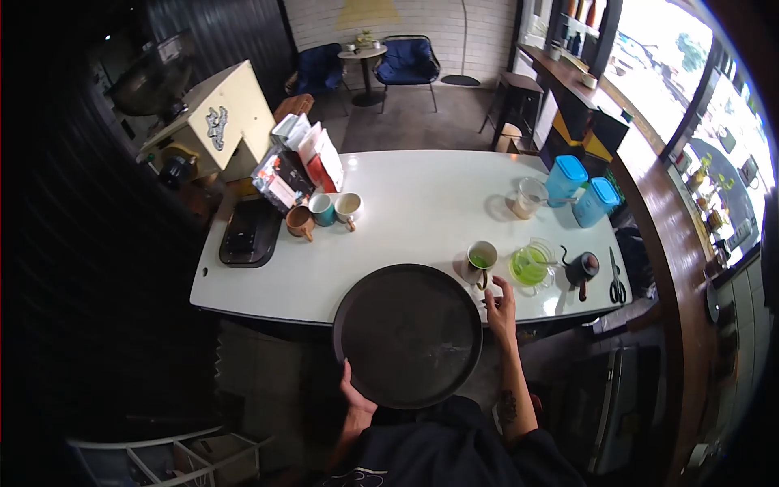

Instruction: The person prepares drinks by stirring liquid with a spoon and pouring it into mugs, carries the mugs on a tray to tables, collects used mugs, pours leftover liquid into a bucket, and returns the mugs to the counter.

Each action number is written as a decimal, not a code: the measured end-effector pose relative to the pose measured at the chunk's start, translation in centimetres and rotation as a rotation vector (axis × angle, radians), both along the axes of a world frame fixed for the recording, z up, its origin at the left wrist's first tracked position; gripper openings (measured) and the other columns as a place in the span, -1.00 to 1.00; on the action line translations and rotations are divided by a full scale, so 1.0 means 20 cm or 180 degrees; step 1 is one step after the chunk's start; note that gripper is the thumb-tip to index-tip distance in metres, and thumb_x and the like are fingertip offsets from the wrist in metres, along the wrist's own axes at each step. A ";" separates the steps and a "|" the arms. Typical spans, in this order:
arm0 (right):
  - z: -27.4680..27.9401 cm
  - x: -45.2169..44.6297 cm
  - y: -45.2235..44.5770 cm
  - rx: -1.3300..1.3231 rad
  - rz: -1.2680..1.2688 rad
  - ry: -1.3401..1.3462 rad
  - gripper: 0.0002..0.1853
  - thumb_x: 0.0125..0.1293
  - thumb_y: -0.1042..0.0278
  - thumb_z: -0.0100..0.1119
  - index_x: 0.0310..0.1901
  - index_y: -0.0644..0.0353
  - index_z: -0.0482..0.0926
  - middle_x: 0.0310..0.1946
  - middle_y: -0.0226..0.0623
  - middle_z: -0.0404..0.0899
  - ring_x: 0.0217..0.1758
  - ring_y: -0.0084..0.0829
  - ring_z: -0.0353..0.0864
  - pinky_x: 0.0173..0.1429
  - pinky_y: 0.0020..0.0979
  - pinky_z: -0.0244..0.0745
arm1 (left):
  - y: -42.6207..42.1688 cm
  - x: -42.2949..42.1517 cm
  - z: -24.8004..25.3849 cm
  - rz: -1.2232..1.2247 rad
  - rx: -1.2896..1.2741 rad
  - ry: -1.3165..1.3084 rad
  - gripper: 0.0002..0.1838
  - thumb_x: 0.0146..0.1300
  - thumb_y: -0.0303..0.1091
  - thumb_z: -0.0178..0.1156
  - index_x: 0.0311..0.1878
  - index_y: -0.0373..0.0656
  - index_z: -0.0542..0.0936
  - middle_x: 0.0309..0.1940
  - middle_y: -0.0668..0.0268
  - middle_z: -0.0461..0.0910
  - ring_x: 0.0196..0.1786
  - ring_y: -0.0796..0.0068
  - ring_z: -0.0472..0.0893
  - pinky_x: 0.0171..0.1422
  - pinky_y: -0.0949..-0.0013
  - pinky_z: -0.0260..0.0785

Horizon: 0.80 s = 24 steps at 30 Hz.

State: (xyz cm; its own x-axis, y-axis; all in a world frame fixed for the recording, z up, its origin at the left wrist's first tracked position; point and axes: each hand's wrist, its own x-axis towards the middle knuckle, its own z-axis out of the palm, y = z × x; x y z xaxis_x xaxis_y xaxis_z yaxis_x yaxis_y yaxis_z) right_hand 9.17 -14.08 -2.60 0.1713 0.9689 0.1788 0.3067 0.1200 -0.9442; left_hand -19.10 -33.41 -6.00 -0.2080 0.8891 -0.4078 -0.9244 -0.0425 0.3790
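My left hand [357, 392] grips the near left rim of a round black serving tray [406, 337], its thumb on top and its other fingers hidden beneath. The tray's far edge overlaps the front of the white table. My right hand [501, 308] reaches over the table edge with fingers apart, close to the handle of a mug [479, 261] with green liquid inside. Whether the fingertips touch that handle I cannot tell. Just right of the mug stands a clear glass bowl [531, 266] of bright green liquid with a utensil in it.
On the white table [422, 211] are a gooseneck kettle [582, 268], scissors [617, 280], two blue-lidded containers [567, 180], and a clear plastic cup [529, 199]. Three mugs [323, 210], upright bags [318, 154] and a black scale [250, 233] stand left, by a cream machine [223, 118].
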 end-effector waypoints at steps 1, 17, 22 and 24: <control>-0.01 -0.01 0.03 0.0025 0.0059 0.0005 -0.62 0.38 0.39 0.15 0.17 0.31 0.41 0.03 -0.07 0.51 -0.25 -0.36 0.65 -0.24 -0.37 0.57 | 0.00 0.02 -0.01 0.0013 -0.0072 -0.0067 -0.40 0.42 0.10 -0.04 0.33 -0.13 0.41 0.28 0.21 0.47 0.30 0.11 0.44 0.40 0.02 0.25; -0.03 -0.02 0.10 -0.0168 0.0361 0.0690 -0.67 0.54 0.18 -0.07 -0.38 0.20 0.39 -0.53 -0.54 0.27 -0.47 -0.68 0.26 -0.40 -0.53 0.32 | 0.03 0.06 0.04 -0.0030 0.0043 -0.0025 -0.39 0.44 0.11 -0.07 0.35 -0.14 0.38 0.30 0.20 0.45 0.31 0.10 0.44 0.41 0.00 0.25; 0.19 0.01 0.01 -0.0007 0.0648 0.0574 -0.68 0.55 0.24 -0.10 -0.36 0.24 0.38 -0.51 -0.51 0.28 -0.45 -0.67 0.27 -0.36 -0.51 0.35 | 0.04 0.07 0.03 -0.0124 0.0308 -0.0298 -0.40 0.46 0.07 -0.13 0.38 -0.13 0.36 0.34 0.25 0.40 0.34 0.12 0.40 0.42 0.01 0.23; 0.28 0.01 -0.04 -0.0108 0.0796 0.0424 -0.68 0.55 0.24 -0.09 -0.36 0.26 0.37 -0.51 -0.49 0.29 -0.45 -0.66 0.28 -0.35 -0.50 0.37 | 0.05 0.06 0.01 -0.0216 0.0334 -0.0428 -0.40 0.45 0.06 -0.11 0.38 -0.12 0.36 0.35 0.25 0.40 0.35 0.11 0.39 0.43 -0.02 0.22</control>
State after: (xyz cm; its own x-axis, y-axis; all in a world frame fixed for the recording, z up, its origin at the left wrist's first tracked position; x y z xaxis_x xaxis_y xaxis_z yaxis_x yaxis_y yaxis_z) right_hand 9.42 -14.90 2.91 -0.0541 0.9890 0.1374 0.1445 0.1439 -0.9790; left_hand -17.86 -32.41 -5.87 -0.0959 0.9383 -0.3321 -0.9686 -0.0111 0.2485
